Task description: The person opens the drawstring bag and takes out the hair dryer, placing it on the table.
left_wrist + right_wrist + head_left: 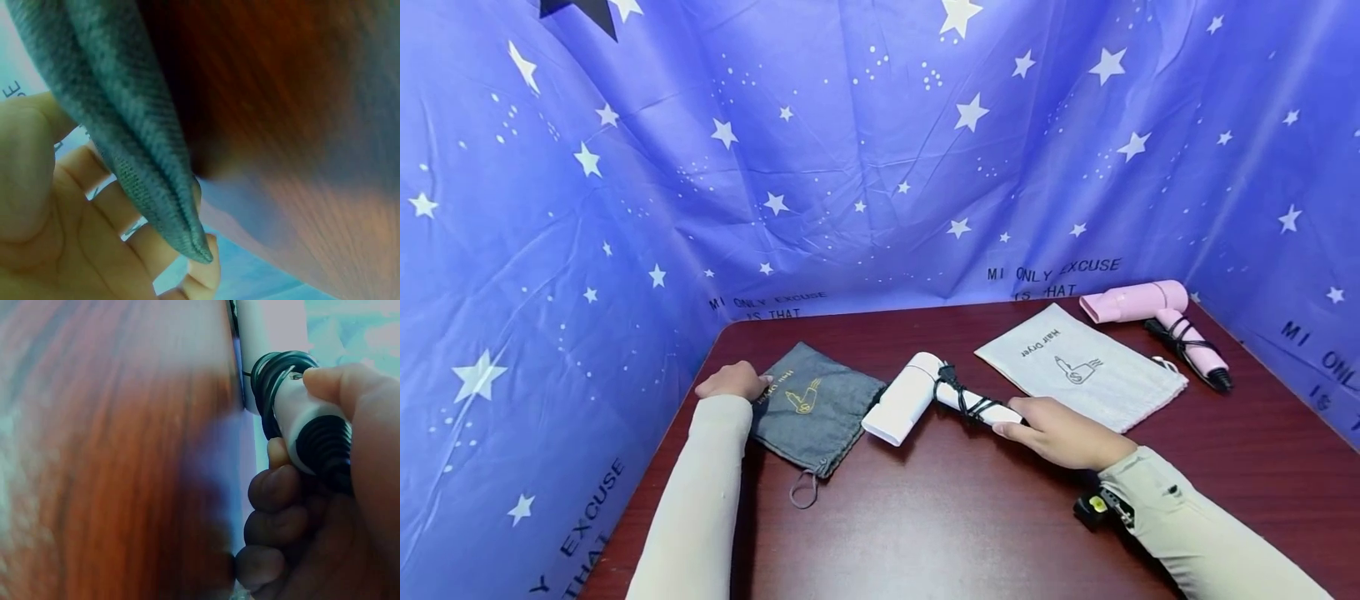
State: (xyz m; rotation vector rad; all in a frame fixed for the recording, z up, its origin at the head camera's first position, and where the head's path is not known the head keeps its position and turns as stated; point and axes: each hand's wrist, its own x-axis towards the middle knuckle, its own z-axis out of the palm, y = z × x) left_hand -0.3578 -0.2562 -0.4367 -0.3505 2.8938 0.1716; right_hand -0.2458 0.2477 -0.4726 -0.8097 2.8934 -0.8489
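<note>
My left hand (pixel 735 382) grips the left edge of a dark grey drawstring bag (pixel 838 410) printed with "Hair Dryer" and a dryer drawing in gold. Up close in the left wrist view, the bag's fabric (pixel 128 119) runs between the thumb and the fingers. My right hand (pixel 1071 433) holds a white hair dryer (pixel 901 400) by the end of its handle, its nozzle pointing toward me. A black cord (pixel 269 387) is wound round that handle, and the right thumb lies along it in the right wrist view. The dryer's head overlaps the grey bag's right corner in the head view.
Behind my right hand lies a white drawstring bag (pixel 1060 358) with the same print. A pink hair dryer (pixel 1138 302), cord wrapped round its handle, lies at the far right of the dark red table (pixel 925 533). Blue star-patterned cloth (pixel 850 150) hangs around the table.
</note>
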